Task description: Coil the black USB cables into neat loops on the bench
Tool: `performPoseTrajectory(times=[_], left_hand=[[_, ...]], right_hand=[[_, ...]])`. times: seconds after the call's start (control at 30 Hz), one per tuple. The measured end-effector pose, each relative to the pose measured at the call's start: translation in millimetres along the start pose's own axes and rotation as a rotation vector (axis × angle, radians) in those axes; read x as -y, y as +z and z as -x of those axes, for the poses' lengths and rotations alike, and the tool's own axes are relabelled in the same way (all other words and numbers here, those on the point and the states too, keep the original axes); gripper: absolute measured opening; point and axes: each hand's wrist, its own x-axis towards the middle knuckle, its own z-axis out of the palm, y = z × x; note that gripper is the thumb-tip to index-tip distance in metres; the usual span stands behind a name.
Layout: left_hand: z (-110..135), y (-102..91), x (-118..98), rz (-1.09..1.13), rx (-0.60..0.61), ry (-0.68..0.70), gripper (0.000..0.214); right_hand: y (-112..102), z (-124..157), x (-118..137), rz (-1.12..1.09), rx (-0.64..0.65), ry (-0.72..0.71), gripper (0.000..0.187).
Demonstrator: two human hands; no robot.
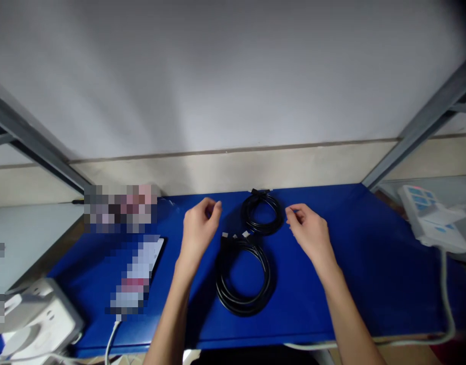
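Observation:
Two coiled black cables lie one behind the other on the blue tabletop (293, 299). The nearer coil (269, 276) is larger, with its plugs at its far left edge. The farther coil (280, 218) is smaller, its plug ends at the back. My left hand (202, 225) hovers left of the coils, its fingers loosely curled and the thumb against them. My right hand (309, 228) is just right of the farther coil, fingers curled to a loose pinch. Neither hand touches a cable, and nothing shows in either one.
A phone (136, 276), partly blurred, lies to the left with a white cord plugged in. A white power strip (46, 319) sits at the front left. Another white socket block (432, 218) stands at the right with its cord. Grey metal posts and a wall bound the back.

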Motion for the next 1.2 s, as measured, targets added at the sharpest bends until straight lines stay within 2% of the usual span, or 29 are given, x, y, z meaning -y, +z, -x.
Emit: performPoseTrajectory(times=[0.1,0.17,0.27,0.33,0.6,0.93,1.07,1.2], left_hand=[[-36,24.6,-11,-0.196,0.108,0.066,0.028],[-50,43.7,-12,-0.307,0.214,0.067,0.031],[-57,65.3,-6,-0.419,0.33,0.076,0.036],[-56,72.3,-2,-0.459,0.368,0.089,0.032],[-50,76.5,4,-0.501,0.384,0.077,0.032],[-52,77.1,15,-0.423,0.461,0.013,0.034],[-51,72.3,18,-0.339,0.44,-0.003,0.032],[-45,63.7,22,-0.228,0.343,-0.019,0.03]], right_hand=[[12,-18,9,0.158,0.028,-0.007,0.028],[21,-22,12,0.236,0.038,-0.013,0.028],[31,-21,12,0.314,0.044,-0.044,0.025],[33,-18,11,0.342,0.038,-0.065,0.022],[35,-13,16,0.305,-0.057,-0.122,0.02],[45,-21,7,0.007,-0.115,-0.22,0.03],[46,-11,26,-0.083,-0.139,-0.302,0.04],[49,6,58,-0.124,-0.157,-0.457,0.035]])
